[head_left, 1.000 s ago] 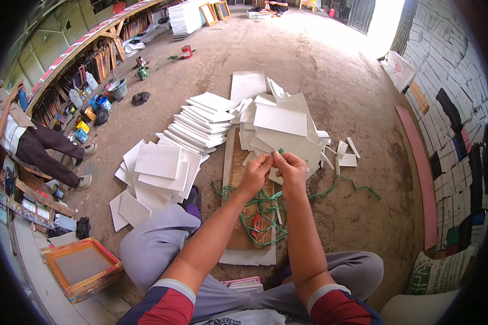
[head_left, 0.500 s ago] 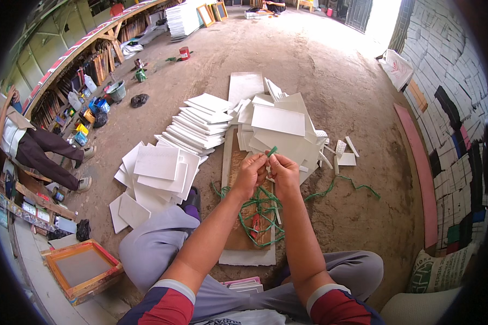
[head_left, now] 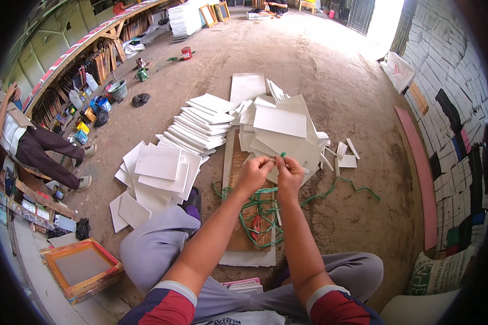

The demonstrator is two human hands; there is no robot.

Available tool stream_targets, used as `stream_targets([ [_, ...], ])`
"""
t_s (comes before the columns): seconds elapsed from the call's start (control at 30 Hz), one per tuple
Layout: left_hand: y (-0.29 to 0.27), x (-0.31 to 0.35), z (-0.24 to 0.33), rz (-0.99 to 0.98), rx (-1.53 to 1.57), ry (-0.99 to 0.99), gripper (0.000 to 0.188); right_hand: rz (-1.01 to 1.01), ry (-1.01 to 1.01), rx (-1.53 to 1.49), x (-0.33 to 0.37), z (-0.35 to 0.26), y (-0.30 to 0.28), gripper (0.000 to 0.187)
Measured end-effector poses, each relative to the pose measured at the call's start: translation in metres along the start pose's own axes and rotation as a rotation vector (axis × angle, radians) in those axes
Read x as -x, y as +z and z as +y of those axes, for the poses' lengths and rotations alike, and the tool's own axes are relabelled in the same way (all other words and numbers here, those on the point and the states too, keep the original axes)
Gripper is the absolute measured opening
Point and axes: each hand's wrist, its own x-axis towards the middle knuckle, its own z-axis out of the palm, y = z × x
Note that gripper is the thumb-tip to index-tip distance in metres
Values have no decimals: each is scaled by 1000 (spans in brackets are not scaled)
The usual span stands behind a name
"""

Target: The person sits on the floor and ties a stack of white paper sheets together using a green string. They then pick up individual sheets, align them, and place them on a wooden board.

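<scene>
Above a brown board (head_left: 236,162), my two hands are close together with pinched fingers. My right hand (head_left: 290,174) grips a green plastic string (head_left: 282,155), a short bit of which sticks up at the thumb and forefinger. Just beside it, my left hand (head_left: 255,176) is closed in a pinch on the same string, most of it hidden by the fingers. Below my wrists, a loose tangle of green string (head_left: 249,221) lies on the board, around a small red object (head_left: 256,223). One strand trails right across the floor.
White rectangular sheets lie in a fanned stack (head_left: 198,127), a left pile (head_left: 157,162) and a pile ahead (head_left: 279,120). White scraps (head_left: 348,161) lie right of them. A framed screen (head_left: 84,265) is at lower left. A person (head_left: 43,146) stands at far left.
My hands have drawn slightly apart, the right one moving a little to the right. The green bit at the fingertips now shows shorter, at the right hand. The piles stay put.
</scene>
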Motion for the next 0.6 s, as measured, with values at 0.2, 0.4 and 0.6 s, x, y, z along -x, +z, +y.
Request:
stream_targets([
  [0.2, -8, 3, 37, -66, 158, -467, 40, 21, -329, 264, 4, -17, 1, 8],
  [0.4, -15, -4, 32, -49, 375, -446, 31, -66, -540, 338, 8, -20, 4, 9],
  [0.6, -35, -21, 55, -304, -261, -275, 19, -252, -712, 454, 3, -36, -4, 9],
])
